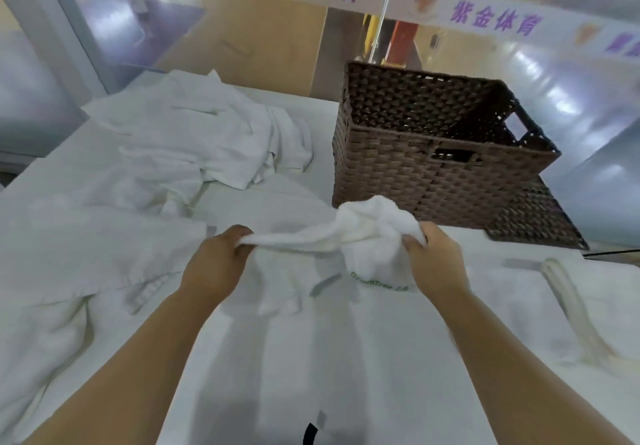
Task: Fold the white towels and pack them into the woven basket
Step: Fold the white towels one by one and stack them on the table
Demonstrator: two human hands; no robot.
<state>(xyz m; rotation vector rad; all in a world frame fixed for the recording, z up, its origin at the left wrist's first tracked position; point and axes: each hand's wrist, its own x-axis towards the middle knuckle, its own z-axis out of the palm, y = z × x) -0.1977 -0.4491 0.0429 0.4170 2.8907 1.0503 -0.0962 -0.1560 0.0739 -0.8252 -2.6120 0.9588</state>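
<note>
Hands hold one white towel point(360, 237) bunched above a white-covered table point(311, 358): the left hand point(216, 259) pinches one edge, the right hand point(438, 257) grips the crumpled end, fingers curled into the cloth. An unfolded towel heap point(204, 136) lies at far left; the woven basket point(429, 154) stands just behind, apparently empty. Folding seems barely begun; next, the towel needs spreading flat.

1 brown woven rectangular basket point(415, 174). 1 crumpled white towel point(367, 233) in front of it. White towel heap point(207, 133) left of it, count unclear.
</note>
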